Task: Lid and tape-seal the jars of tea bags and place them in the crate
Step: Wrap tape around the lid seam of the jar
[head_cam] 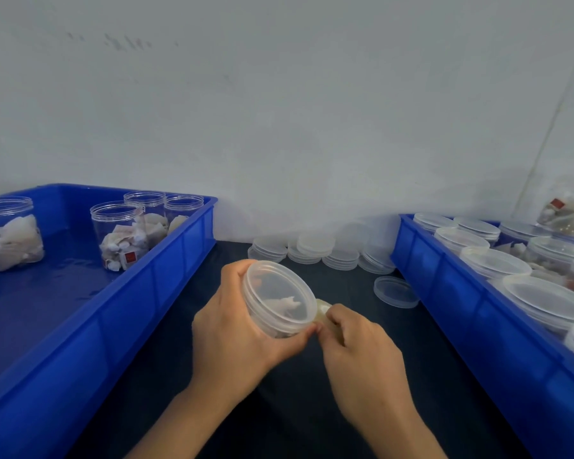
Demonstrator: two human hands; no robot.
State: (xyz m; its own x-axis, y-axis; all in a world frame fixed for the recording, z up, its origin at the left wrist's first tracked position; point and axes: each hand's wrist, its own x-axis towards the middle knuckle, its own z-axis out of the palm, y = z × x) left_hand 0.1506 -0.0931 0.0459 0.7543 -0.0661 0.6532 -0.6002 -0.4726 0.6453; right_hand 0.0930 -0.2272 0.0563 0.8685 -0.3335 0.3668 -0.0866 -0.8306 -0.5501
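Clear plastic, lidded jar of tea bags [280, 301] is held tilted above the dark worktop [312, 409], between the two blue crates. The left hand [236, 329] is curled round the jar's body, thumb at the lid rim. The right hand [355, 336], touching the jar's right side, pinches a yellowish tape roll [323, 309] against the rim. Risks, in my judgement: tape started off the lid seam would leave the seal incomplete; the tilted jar could slip if the left hand's grip slackens; slack tape may wrinkle or stick to itself.
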